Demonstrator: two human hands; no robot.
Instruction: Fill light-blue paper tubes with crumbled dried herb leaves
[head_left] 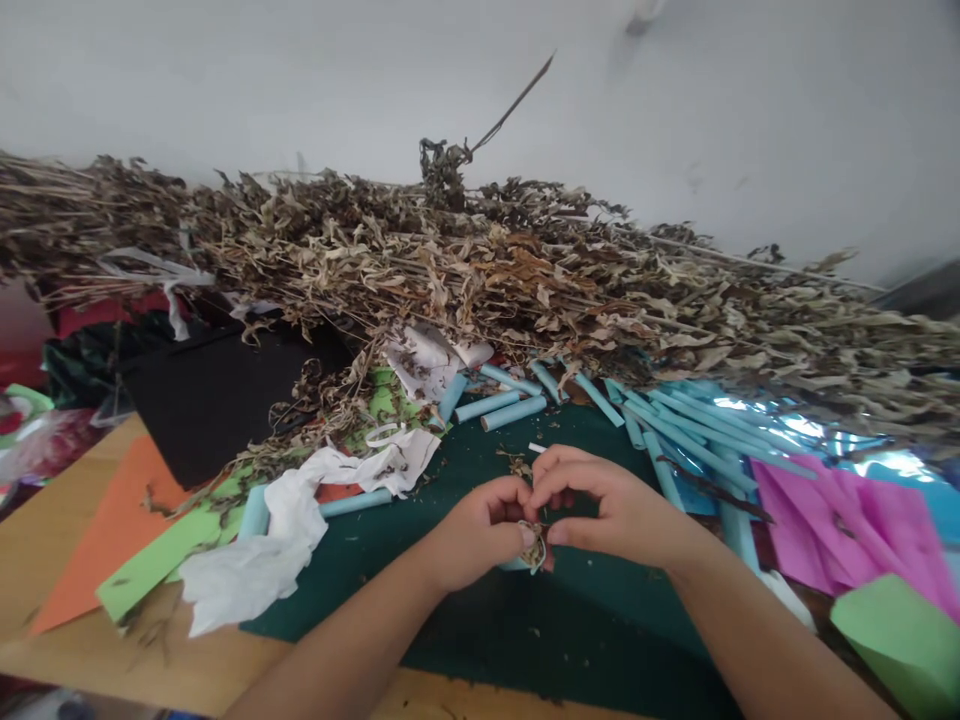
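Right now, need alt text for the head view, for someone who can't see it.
Two bare hands meet over a dark green mat: the left hand and right hand pinch a small tuft of dried plant bits between their fingertips. Behind them lie pale blue paper tubes, crumpled white paper and a long heap of dried leafy stems; pink paper sits right.

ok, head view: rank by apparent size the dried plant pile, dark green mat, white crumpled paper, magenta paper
1. dried plant pile, spans the whole frame
2. dark green mat
3/4. white crumpled paper and magenta paper look alike; the magenta runs out of frame, so unranked.
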